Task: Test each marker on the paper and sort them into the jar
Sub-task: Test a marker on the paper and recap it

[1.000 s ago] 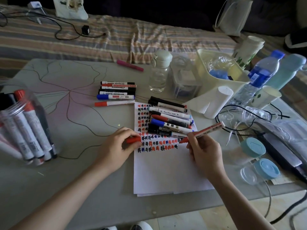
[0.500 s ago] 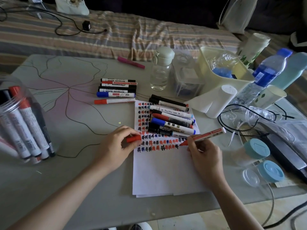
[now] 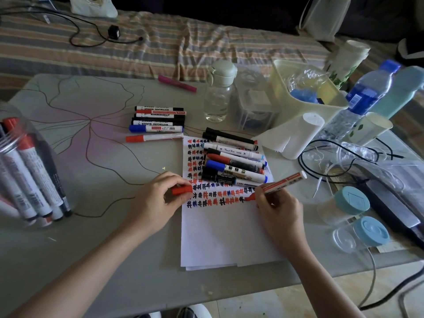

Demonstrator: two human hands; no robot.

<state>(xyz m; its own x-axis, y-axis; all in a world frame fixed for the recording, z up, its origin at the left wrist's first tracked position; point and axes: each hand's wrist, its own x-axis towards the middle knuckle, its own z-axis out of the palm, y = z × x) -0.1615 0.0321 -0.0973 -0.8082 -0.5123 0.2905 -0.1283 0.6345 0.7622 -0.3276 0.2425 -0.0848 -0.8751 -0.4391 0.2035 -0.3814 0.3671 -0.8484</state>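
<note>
From the head camera, the sheet of paper (image 3: 226, 232) lies on the grey worktop (image 3: 110, 260) and serves as the marker for everything else. The right hand (image 3: 278, 211) sits over the paper's right edge, its grip closed around a red marker (image 3: 278, 185); the barrel slants up and away to the right, and the red tip touches the paper at the right end of the lowest rows of hash marks. The left hand (image 3: 158, 200) rests at the paper's left edge, its grip pinched on the red cap (image 3: 182, 190), which points toward the paper and overlaps its margin. The two hands are well apart, with the marked rows between them.

On the paper's top part lies a loose pile of markers (image 3: 234, 160), black, red and blue caps toward the left, touching one another. Just beyond the paper's top left corner, on the bare worktop, a second group of markers (image 3: 158, 123) lies in a neat stack, with one red-capped marker nearest the paper. Far to the left of the paper, at the frame's edge, stands the clear jar (image 3: 25, 171) with several markers upright inside, caps down. To the right of the paper stand two small clear containers with blue lids (image 3: 352, 200).
</note>
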